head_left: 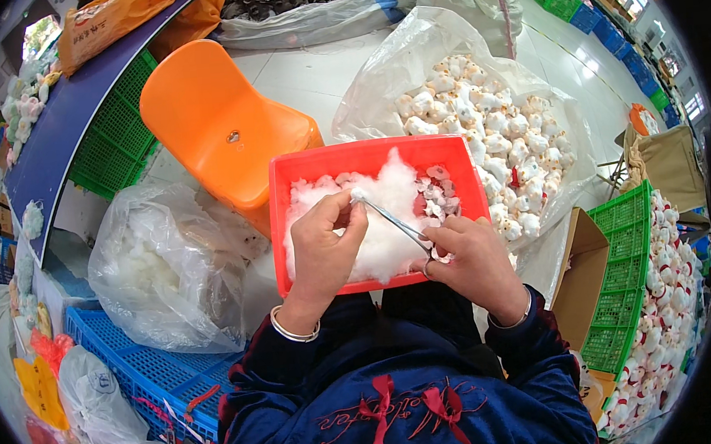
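Two hands over red tray [287, 196]: left hand [321, 243] pinches stuffing tuft [359, 194]; right hand [468, 256] grips tweezers [394, 219]. Tuft likely light, soft; take at tip.

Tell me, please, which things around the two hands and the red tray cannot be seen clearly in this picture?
- Head view: what the left hand pinches is hidden by its fingers; only a tuft of white stuffing shows.
- The handles of the metal forceps vanish under the right hand.
- The small toys in the red tray are too small to identify.
- The tray's near edge is covered by both wrists.
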Demonstrator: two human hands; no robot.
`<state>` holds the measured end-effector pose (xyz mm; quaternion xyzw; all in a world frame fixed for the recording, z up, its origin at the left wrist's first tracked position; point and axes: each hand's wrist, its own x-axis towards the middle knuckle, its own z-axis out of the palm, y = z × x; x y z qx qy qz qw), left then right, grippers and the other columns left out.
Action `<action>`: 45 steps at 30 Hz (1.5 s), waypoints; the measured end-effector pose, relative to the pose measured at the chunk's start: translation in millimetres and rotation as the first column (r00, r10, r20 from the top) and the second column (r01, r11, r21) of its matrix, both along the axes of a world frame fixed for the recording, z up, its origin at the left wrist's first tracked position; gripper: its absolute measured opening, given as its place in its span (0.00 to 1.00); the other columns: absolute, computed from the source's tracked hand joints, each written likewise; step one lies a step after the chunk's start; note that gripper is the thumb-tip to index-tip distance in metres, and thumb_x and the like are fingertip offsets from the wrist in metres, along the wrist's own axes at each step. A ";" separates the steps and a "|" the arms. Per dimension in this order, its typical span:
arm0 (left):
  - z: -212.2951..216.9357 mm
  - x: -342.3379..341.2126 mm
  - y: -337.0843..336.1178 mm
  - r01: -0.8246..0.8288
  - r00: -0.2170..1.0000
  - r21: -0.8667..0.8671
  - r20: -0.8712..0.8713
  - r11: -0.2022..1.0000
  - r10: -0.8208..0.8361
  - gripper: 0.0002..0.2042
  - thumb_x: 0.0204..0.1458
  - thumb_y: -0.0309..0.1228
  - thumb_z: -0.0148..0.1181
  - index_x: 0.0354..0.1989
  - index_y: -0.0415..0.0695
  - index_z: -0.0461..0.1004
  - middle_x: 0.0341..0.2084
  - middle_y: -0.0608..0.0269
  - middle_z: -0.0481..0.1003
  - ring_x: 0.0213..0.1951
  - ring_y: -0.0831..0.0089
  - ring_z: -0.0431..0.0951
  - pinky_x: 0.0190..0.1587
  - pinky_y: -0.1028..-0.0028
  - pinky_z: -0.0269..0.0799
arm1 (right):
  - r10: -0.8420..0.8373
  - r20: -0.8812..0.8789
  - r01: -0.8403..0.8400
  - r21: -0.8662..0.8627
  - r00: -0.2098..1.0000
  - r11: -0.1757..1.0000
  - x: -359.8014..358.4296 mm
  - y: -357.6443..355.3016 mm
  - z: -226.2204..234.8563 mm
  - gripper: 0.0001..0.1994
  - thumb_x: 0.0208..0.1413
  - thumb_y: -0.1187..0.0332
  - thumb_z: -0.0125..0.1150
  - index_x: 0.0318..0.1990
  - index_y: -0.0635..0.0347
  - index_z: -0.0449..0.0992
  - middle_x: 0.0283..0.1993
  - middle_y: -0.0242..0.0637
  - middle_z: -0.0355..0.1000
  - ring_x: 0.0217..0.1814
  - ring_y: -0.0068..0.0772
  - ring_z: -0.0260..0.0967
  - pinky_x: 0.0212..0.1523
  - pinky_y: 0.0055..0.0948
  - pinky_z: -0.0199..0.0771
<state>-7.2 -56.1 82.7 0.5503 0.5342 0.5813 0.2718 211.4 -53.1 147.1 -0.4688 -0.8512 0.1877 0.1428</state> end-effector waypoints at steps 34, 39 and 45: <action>-6.6 5.0 -2.6 0.261 0.935 -0.178 0.292 0.949 -0.202 0.11 0.64 0.23 0.58 0.51 0.32 0.79 0.33 0.62 0.81 0.34 0.79 0.80 0.40 0.80 0.77 | 0.031 -0.190 -0.046 -0.076 0.981 0.996 -0.3 5.6 -13.7 0.15 0.48 0.65 0.74 0.43 0.60 0.82 0.31 0.43 0.74 0.34 0.49 0.74 0.36 0.43 0.73; -1.8 -22.2 2.4 0.414 0.858 -0.255 0.431 0.874 -0.280 0.15 0.63 0.26 0.61 0.56 0.34 0.78 0.33 0.66 0.78 0.34 0.82 0.77 0.36 0.80 0.77 | 0.051 -0.040 -0.050 0.024 0.998 0.998 20.5 13.1 -9.8 0.18 0.45 0.66 0.74 0.46 0.58 0.81 0.35 0.40 0.75 0.41 0.47 0.74 0.42 0.44 0.72; 1.2 -21.0 5.0 0.449 0.852 -0.281 0.419 0.848 -0.313 0.12 0.63 0.27 0.61 0.50 0.34 0.81 0.31 0.66 0.79 0.31 0.83 0.76 0.33 0.81 0.77 | 0.088 0.068 -0.092 0.055 0.994 0.994 20.4 12.1 -1.3 0.22 0.44 0.67 0.73 0.49 0.59 0.79 0.42 0.41 0.75 0.48 0.47 0.71 0.49 0.42 0.71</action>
